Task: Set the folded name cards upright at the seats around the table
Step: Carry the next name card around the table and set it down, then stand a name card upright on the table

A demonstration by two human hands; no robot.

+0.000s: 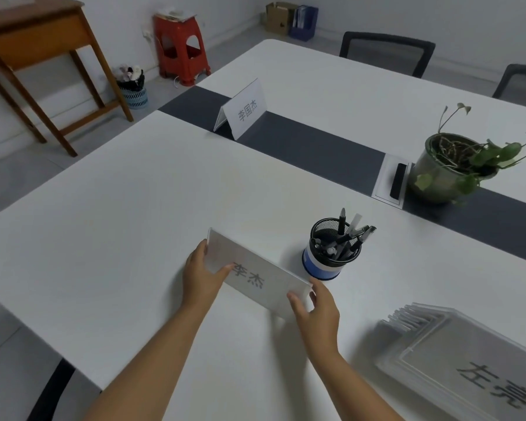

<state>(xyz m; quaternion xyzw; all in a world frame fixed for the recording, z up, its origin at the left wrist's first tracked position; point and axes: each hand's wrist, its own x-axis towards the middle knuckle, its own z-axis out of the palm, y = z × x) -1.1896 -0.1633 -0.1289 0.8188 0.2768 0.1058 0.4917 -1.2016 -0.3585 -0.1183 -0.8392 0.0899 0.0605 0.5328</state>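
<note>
The stack of name cards (456,357), right of the pen holder (331,253), runs off the right and bottom edges, so its printed name is cut short and the number of cards cannot be counted. Left of the pen holder, the held name card (255,276) hides most of the fingers (296,300) behind it, and its rear panel is out of sight. Beyond the pen holder, the plant (456,165) loses its leaves at the right edge.

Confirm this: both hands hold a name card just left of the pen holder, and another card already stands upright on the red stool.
Not quite. The head view shows the other upright card standing on the table's dark centre strip, not the stool. Both the left hand and right hand do hold a name card left of the pen holder.
</note>
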